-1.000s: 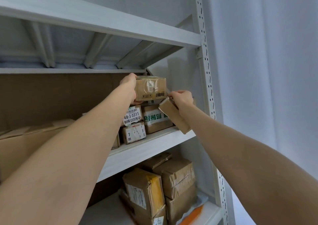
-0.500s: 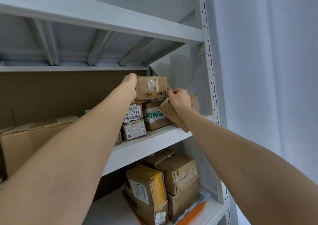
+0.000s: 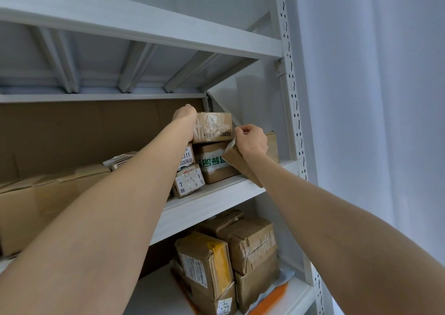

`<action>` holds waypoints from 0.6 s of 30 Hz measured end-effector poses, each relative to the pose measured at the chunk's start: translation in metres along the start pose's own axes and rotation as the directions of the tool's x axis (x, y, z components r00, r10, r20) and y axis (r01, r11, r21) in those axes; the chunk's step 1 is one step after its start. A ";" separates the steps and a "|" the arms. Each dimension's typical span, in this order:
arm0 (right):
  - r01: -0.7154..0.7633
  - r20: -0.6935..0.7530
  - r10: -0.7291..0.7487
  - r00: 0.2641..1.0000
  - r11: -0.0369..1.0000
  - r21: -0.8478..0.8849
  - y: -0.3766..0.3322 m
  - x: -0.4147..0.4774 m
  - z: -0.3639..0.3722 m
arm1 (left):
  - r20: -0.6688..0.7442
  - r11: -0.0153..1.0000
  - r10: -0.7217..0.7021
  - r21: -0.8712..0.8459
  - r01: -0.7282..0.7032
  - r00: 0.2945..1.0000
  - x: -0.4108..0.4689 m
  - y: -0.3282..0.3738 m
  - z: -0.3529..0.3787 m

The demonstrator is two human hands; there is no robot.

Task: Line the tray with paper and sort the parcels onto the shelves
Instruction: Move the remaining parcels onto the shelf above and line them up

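Note:
On the middle shelf [image 3: 216, 201] stands a stack of cardboard parcels. My left hand [image 3: 186, 119] grips the left end of the taped top box [image 3: 214, 127], which sits on a box with green lettering [image 3: 212, 163]. My right hand [image 3: 251, 141] holds a flat brown parcel [image 3: 237, 163] tilted against the stack's right side, over the shelf's front edge. Two small labelled parcels [image 3: 189, 180] lie left of the green-lettered box, partly hidden by my left arm.
A large carton [image 3: 43, 204] fills the shelf's left part, with brown cardboard [image 3: 84, 131] behind it. The lower shelf holds several taped parcels [image 3: 250, 245] and an orange sheet [image 3: 269, 298]. A white perforated upright [image 3: 291, 98] and a pale curtain [image 3: 373, 98] bound the right.
My right hand with the flat parcel has moved up and in, closer to the stack. My left hand stays on the top box. The view has shifted slightly.

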State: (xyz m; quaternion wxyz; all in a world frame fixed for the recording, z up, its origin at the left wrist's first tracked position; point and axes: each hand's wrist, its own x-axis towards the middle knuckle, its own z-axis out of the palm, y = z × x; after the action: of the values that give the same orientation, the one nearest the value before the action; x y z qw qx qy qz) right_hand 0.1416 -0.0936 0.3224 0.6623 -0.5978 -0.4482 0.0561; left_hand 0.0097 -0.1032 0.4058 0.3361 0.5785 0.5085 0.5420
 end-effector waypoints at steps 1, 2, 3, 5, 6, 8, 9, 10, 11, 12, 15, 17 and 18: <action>-0.004 0.001 0.004 1.000 1.000 0.011 0.000 0.000 0.000 | -0.009 0.999 0.020 0.036 -0.020 1.000 0.000 0.000 0.001; -0.006 0.000 0.006 1.000 1.000 0.022 0.000 -0.001 0.000 | -0.015 0.998 0.033 0.059 -0.032 0.999 0.000 -0.001 0.001; -0.007 -0.004 0.007 1.000 1.000 0.029 0.001 -0.002 -0.001 | -0.016 0.996 0.037 0.076 -0.036 0.999 0.000 -0.001 0.002; -0.008 -0.015 0.009 1.000 0.999 0.038 0.000 -0.003 -0.003 | -0.033 0.984 0.074 0.168 -0.067 0.997 0.002 -0.002 0.002; -0.009 -0.020 0.010 1.000 0.999 0.043 0.000 -0.004 -0.004 | -0.050 0.961 0.122 0.256 -0.105 0.991 0.004 -0.004 0.003; -0.012 -0.035 0.014 0.999 0.998 0.058 -0.002 -0.005 -0.007 | -0.065 0.871 0.323 0.411 -0.270 0.944 0.005 -0.009 0.004; -0.014 -0.044 0.017 0.999 0.998 0.066 -0.003 -0.006 -0.009 | -0.049 0.794 0.464 0.465 -0.391 0.885 0.004 -0.011 0.004; -0.016 -0.049 0.020 0.999 0.997 0.074 -0.004 -0.007 -0.010 | -0.001 0.690 0.602 0.504 -0.520 0.798 0.002 -0.012 0.004; -0.021 -0.053 0.025 0.998 0.996 0.083 -0.006 -0.008 -0.011 | 0.085 0.567 0.706 0.528 -0.633 0.703 0.000 -0.012 0.005; -0.027 -0.055 0.032 0.998 0.995 0.093 -0.006 -0.008 -0.012 | 0.204 0.445 0.754 0.539 -0.715 0.624 -0.003 -0.011 0.006; -0.029 -0.057 0.035 0.998 0.994 0.108 -0.008 -0.010 -0.015 | 0.574 0.128 0.612 0.608 -0.783 0.545 -0.010 -0.011 0.013; -0.028 -0.068 0.036 0.997 0.994 0.107 -0.008 -0.010 -0.016 | 0.682 -0.078 0.487 0.657 -0.750 0.546 -0.011 -0.015 0.021; -0.029 -0.075 0.037 0.997 0.994 0.102 -0.007 -0.011 -0.016 | 0.707 -0.140 0.447 0.661 -0.737 0.549 -0.010 -0.017 0.024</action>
State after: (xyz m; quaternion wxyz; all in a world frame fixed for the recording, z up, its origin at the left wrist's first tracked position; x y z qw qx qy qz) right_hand 0.1425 -0.1141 0.3246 0.7072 -0.5726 -0.4092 0.0668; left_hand 0.0304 -0.1046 0.3824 -0.3173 0.8735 0.3460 0.1287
